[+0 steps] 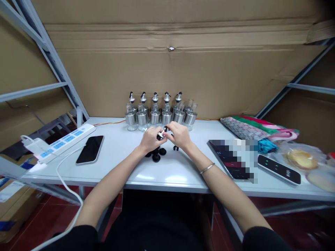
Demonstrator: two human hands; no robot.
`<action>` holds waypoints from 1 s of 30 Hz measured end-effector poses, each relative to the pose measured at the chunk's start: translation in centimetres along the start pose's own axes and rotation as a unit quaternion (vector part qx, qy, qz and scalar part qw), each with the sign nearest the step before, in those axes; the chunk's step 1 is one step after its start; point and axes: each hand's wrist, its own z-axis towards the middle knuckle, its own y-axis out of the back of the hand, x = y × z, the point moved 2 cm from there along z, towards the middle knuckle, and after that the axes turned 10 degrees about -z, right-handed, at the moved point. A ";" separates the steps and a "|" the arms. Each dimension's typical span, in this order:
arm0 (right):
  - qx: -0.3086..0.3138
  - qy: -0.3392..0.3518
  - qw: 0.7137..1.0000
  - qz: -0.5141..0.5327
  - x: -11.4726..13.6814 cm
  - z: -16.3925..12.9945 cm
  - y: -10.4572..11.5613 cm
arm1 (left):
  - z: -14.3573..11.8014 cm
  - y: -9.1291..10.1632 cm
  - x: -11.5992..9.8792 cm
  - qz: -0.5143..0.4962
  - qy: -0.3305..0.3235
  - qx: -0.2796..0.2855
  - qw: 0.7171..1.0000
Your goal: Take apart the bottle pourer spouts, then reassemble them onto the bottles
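My left hand (151,139) and my right hand (179,135) meet above the middle of the white table (170,174). Together they pinch a small black and silver pourer spout (161,134). Just below my hands, several loose black stoppers (156,154) lie on the table, and one more small black piece (176,148) sits under my right wrist. Behind my hands stand two rows of glass bottles with steel bases (161,116); the back row carries fitted pourer spouts (155,97). A thin bracelet (207,168) circles my right wrist.
A black phone (90,149) lies face up at the left, beside a white power strip (65,141) with a trailing cable. On the right are a dark device (278,169), a patterned pouch (243,128), coloured fabric and bagged food (300,158). Cardboard lines the back wall.
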 end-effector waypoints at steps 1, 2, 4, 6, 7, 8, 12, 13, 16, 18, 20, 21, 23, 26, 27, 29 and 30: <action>-0.001 0.006 1.000 -0.012 -0.1 0.0 0.0 | 0.0 0.0 -0.1 0.005 -0.005 -0.006 1.000; -0.004 0.015 1.000 -0.025 -0.1 0.0 0.0 | 0.0 -0.1 -0.2 0.009 -0.010 -0.011 1.000; -0.011 0.031 0.998 -0.049 -0.1 0.1 0.1 | 0.0 -0.1 -0.5 0.009 -0.021 -0.018 1.000; -0.019 0.045 0.996 -0.073 -0.1 0.1 0.2 | 0.0 -0.2 -0.7 0.005 -0.026 -0.019 0.999; -0.023 0.051 0.995 -0.081 0.0 0.1 0.3 | 0.0 -0.2 -0.7 0.002 -0.026 -0.018 1.000; -0.028 0.056 0.994 -0.087 0.0 0.2 0.4 | 0.0 -0.2 -0.7 0.000 -0.024 -0.016 1.000; -0.017 0.054 0.995 -0.079 0.0 0.0 0.2 | -0.1 -0.2 -0.5 -0.008 -0.016 0.000 1.000; -0.007 0.044 0.996 -0.071 -0.1 -0.1 0.1 | -0.1 -0.2 -0.5 -0.008 -0.014 0.007 1.000; 0.013 0.006 0.999 -0.035 -0.3 -0.2 -0.1 | 0.0 0.0 -0.7 -0.012 -0.005 0.017 1.000; 0.019 -0.013 1.000 -0.006 -0.4 -0.1 -0.1 | 0.2 0.2 -1.0 -0.027 0.002 0.014 1.000; 0.024 -0.020 0.999 0.016 -0.5 -0.1 -0.1 | 0.3 0.4 -1.0 -0.045 0.009 0.015 0.999; 0.027 -0.020 0.999 0.022 -0.5 -0.1 -0.1 | 0.3 0.4 -1.0 -0.050 0.012 0.019 0.998; 0.034 -0.014 0.999 0.025 -0.5 -0.1 -0.2 | 0.3 0.3 -0.8 -0.051 0.019 0.035 0.998; 0.050 0.002 0.999 0.017 -0.3 -0.1 -0.5 | 0.1 -0.1 -0.4 -0.047 0.045 0.064 0.996; 0.054 0.007 0.998 0.013 -0.2 -0.1 -0.5 | 0.1 -0.3 -0.2 -0.050 0.055 0.069 0.995; 0.056 0.014 0.998 0.007 -0.1 -0.1 -0.5 | 0.0 -0.4 -0.1 -0.058 0.067 0.073 0.993; 0.056 0.018 0.998 0.005 -0.1 -0.1 -0.5 | 0.0 -0.5 -0.1 -0.060 0.069 0.074 0.993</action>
